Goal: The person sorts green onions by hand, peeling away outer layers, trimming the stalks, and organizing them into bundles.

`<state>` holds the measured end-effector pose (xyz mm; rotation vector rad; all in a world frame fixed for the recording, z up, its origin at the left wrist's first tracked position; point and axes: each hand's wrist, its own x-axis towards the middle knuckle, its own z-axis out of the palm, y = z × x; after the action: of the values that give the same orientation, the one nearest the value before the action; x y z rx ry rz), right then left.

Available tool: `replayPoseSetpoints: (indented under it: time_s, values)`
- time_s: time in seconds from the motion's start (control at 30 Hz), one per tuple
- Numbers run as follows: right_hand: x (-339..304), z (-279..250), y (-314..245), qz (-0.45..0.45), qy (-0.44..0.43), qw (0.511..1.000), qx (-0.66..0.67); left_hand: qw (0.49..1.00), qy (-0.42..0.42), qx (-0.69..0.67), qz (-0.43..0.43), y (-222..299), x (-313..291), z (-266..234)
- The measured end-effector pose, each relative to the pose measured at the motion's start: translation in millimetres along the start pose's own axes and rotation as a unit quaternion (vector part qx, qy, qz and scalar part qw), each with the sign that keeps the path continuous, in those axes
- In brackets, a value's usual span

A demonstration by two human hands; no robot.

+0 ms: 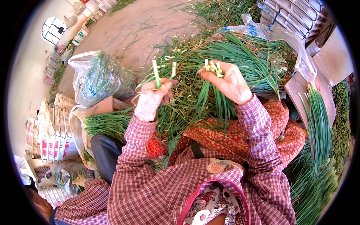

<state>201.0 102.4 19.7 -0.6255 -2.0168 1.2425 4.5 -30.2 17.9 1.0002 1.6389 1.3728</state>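
Note:
My left hand (153, 98) is closed round a couple of green stalks (156, 71) with pale cut ends, which look like garlic chives. A thin tan strand (139, 93) loops by its wrist. To its right, my right hand (230, 84) grips a small bunch of the same chives (214, 69). Their white ends stick up above the fist, and their flat leaves hang below it. Both hands are raised over a heap of loose leaves and trimmings (183, 95). A larger pile of long chives (240, 52) lies just beyond my right hand.
A clear plastic bag of greens (98, 80) stands at the left, near a trimmed bundle (107, 123). Red string (155, 147) lies by my lap. Bundles of chives (318, 123) line the right side. Crates (292, 18) are stacked far right. Another person's sleeve (84, 200) shows lower left.

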Motion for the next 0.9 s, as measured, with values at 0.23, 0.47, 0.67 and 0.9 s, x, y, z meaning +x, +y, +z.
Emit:
replayPoseSetpoints:
  time_s: [0.23, 0.47, 0.67, 0.9]
  values:
    - [-2, 22, -20, -0.019, 0.023, 0.999, 0.034, 0.998, -0.051, 0.042, -0.024, 7, 5, 31]
    - [-1, 31, -14, -0.028, 0.054, 0.990, -0.123, 0.994, -0.098, 0.051, -0.022, 7, 2, 40]
    - [-1, 26, -13, -0.002, 0.025, 0.991, -0.132, 0.993, -0.117, 0.012, 0.017, 0, 1, 29]
    - [0, 21, -1, -0.001, -0.041, 0.999, -0.030, 0.990, -0.119, -0.018, 0.070, -2, 0, 24]
